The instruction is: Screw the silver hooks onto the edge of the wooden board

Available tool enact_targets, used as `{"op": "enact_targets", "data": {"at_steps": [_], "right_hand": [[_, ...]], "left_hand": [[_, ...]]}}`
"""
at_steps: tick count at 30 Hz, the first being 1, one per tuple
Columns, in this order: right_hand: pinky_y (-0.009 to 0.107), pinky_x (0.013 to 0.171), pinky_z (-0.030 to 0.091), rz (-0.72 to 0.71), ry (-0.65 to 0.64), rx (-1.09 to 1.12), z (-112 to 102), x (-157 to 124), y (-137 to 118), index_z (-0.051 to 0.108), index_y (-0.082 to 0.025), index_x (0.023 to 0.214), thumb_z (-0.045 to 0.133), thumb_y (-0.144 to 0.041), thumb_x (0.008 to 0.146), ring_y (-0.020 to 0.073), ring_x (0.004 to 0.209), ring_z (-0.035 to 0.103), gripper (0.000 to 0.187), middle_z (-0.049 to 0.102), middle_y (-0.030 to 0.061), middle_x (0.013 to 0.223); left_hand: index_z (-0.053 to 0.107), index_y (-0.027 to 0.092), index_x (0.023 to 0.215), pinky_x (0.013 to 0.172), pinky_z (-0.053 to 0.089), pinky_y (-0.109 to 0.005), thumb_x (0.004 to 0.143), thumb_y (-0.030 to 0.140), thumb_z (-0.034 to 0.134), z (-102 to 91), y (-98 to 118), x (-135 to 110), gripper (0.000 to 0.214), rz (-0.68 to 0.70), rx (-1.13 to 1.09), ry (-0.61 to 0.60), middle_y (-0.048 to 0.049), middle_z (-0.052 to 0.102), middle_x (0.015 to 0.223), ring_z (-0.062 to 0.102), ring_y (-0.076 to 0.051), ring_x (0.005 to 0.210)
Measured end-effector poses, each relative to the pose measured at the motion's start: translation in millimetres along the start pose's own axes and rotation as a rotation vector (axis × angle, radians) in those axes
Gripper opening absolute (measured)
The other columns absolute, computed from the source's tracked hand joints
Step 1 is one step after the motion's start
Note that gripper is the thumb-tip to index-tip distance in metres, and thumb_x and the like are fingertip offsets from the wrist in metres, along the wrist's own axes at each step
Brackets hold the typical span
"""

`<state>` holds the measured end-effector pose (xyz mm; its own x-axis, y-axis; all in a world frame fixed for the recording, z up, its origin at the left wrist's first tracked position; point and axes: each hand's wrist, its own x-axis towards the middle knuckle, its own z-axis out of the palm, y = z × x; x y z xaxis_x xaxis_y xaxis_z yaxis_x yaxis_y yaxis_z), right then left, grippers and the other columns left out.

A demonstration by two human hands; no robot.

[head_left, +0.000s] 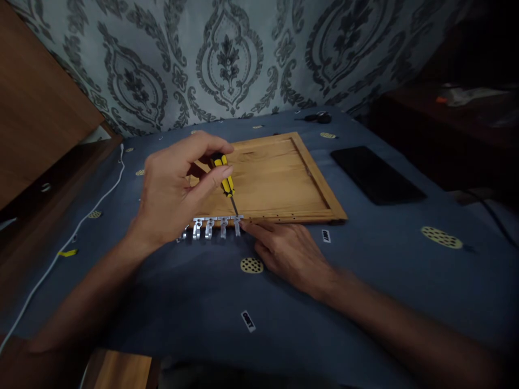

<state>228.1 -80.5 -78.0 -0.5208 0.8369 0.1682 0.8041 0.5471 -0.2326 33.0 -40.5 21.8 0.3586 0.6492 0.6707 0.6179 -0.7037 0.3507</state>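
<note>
My left hand (174, 186) is closed around the yellow and black handle of a screwdriver (227, 182), thumb on one side and fingers on the other. Its thin shaft slants down to the last metal hook (238, 226) in a row along the near edge of a framed wooden board (271, 175). My right hand (294, 254) lies low at that edge, its index fingertip against the same hook and its other fingers curled. Several more silver hooks (210, 228) line up to the left, partly behind my left wrist. Small dark holes dot the edge to the right.
A black phone-like slab (375, 174) lies right of the board. Behind it rests a dark tool (318, 117). A white cable (99, 202) runs down the left side, near a yellow scrap (68, 253). Blue patterned cloth (194, 313) covers the surface; a patterned wall rises behind.
</note>
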Motion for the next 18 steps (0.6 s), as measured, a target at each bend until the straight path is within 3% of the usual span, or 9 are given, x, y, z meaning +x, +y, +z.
{"op": "enact_targets", "data": {"at_steps": [18], "right_hand": [[0.031,0.071,0.050,-0.024,0.045,-0.013,2.1,0.2,1.4,0.069,-0.024,0.121,0.054,-0.005,0.082,0.0218,0.089,0.071,0.046,0.077,0.0050,0.111]], "left_hand": [[0.069,0.026,0.100,0.070,0.059,-0.028,0.092,0.031,0.068,3.1,-1.4,-1.9,0.009,0.018,0.022,-0.035,0.0020,0.074,0.094,0.069,-0.014,0.080]]}}
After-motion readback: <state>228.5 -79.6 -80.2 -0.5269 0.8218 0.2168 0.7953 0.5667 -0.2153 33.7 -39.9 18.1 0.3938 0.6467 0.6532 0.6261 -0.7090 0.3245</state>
